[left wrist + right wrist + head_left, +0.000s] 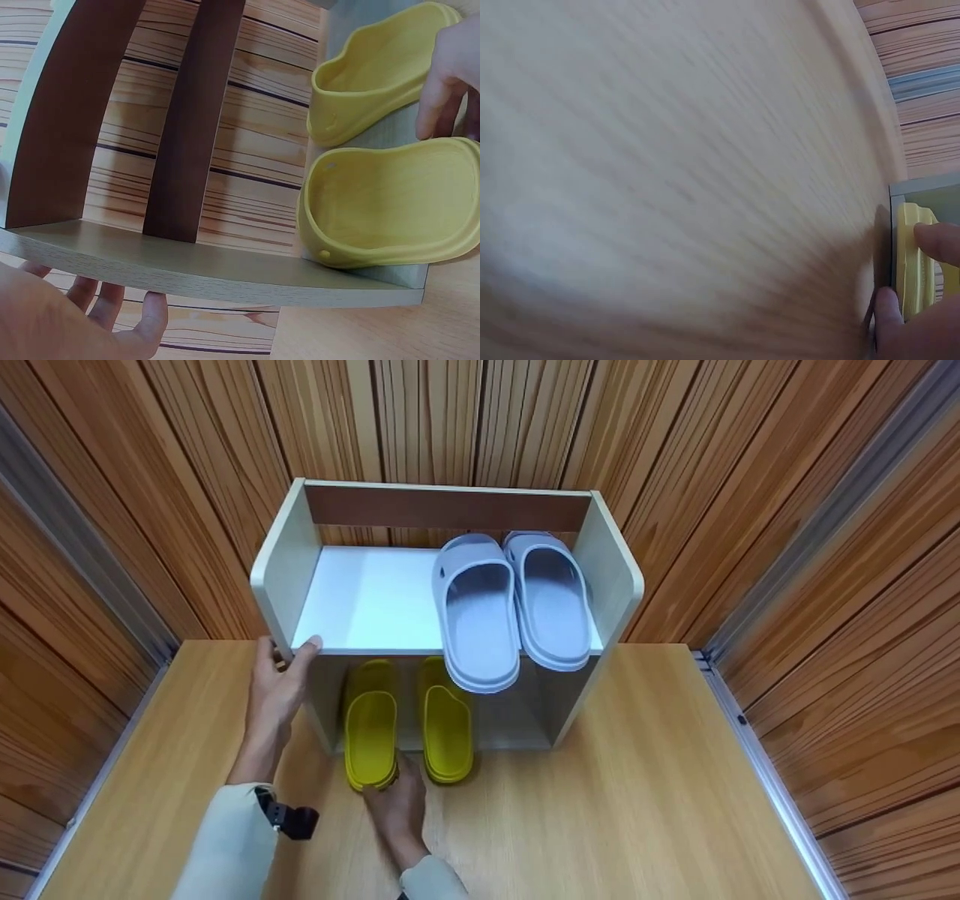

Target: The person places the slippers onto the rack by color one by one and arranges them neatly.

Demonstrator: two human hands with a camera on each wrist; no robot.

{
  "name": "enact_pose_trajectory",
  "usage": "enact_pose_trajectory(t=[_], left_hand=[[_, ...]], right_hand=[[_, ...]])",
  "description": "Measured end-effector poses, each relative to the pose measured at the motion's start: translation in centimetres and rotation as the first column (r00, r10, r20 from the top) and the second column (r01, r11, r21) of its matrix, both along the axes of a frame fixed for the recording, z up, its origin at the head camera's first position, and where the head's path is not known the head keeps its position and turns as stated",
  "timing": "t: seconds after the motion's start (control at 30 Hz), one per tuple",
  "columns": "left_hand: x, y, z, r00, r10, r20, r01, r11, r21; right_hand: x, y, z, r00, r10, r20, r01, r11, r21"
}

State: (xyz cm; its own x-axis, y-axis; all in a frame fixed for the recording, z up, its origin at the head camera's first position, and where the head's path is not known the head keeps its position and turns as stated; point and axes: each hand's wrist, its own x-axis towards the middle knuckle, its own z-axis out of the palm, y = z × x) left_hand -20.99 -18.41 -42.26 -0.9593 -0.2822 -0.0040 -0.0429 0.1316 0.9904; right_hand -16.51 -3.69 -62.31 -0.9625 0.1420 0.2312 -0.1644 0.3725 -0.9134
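A small two-level shoe rack [450, 496] stands against the wood-panelled wall. My left hand [279, 690] holds its left side panel [247, 276], thumb at the front edge and fingers along the outside. On the lower level sits a pair of yellow slippers, their rear ends jutting out over the front. The right hand [397, 802] grips the back end of the left yellow slipper [371, 735], thumb and fingers on either side of it. Beside it lies the right yellow slipper [448, 735], untouched in the head view. Its front part is in shadow under the upper board.
A pair of pale lavender slippers, the left one [480, 622] and the right one [555, 607], rests on the right half of the upper board [375, 600], overhanging its front. Wood-grain floor [600, 825] spreads in front, with metal-edged panel walls [847, 675] at both sides.
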Motion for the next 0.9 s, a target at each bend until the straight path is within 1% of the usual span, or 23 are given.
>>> enact_pose_trajectory(t=[0.1, 0.2, 0.3, 0.37, 0.47, 0.57, 0.67, 0.77, 0.83, 0.9], left_hand=[[-0.1, -0.1, 0.0, 1.0, -0.002, 0.002, 0.002, 1.0, 0.005], [-0.3, -0.4, 0.1, 1.0, -0.001, 0.014, 0.001, 1.0, 0.011], [-0.4, -0.7, 0.1, 1.0, 0.003, 0.023, -0.003, 1.0, 0.014], [-0.4, -0.9, 0.1, 1.0, 0.006, 0.025, -0.006, 1.0, 0.018], [-0.1, -1.1, 0.0, 1.0, 0.008, 0.015, -0.008, 1.0, 0.019], [0.0, -1.5, 0.1, 0.999, -0.013, 0.035, 0.012, 1.0, 0.009], [0.0, -2.2, 0.5, 0.995, -0.07, 0.074, 0.071, 0.997, -0.017], [0.1, -2.9, 0.9, 0.986, -0.131, 0.104, 0.134, 0.991, -0.028], [0.4, -3.1, 1.1, 0.982, -0.145, 0.124, 0.148, 0.989, -0.017], [0.9, -3.2, 1.2, 0.981, -0.141, 0.136, 0.143, 0.99, -0.002]], right_hand=[[-0.1, 0.2, 0.1, 1.0, 0.009, -0.004, -0.009, 1.0, -0.015], [-0.3, 0.3, 0.3, 0.999, 0.05, 0.01, -0.049, 0.997, -0.067], [-0.1, 0.2, 0.5, 0.995, 0.078, 0.055, -0.073, 0.993, -0.093], [0.0, 0.3, 0.7, 0.994, 0.086, 0.068, -0.08, 0.993, -0.09], [0.1, 1.0, 1.4, 0.994, 0.081, 0.069, -0.078, 0.996, -0.044], [0.2, 2.5, 2.9, 0.99, 0.124, 0.066, -0.123, 0.992, -0.019], [-0.2, 4.6, 5.1, 0.981, 0.186, 0.055, -0.186, 0.983, 0.005], [-0.8, 6.8, 7.2, 0.977, 0.215, 0.004, -0.215, 0.975, 0.058], [-1.2, 8.4, 8.5, 0.974, 0.227, -0.021, -0.224, 0.969, 0.106], [-1.6, 10.0, 9.8, 0.971, 0.236, -0.048, -0.226, 0.962, 0.156]])
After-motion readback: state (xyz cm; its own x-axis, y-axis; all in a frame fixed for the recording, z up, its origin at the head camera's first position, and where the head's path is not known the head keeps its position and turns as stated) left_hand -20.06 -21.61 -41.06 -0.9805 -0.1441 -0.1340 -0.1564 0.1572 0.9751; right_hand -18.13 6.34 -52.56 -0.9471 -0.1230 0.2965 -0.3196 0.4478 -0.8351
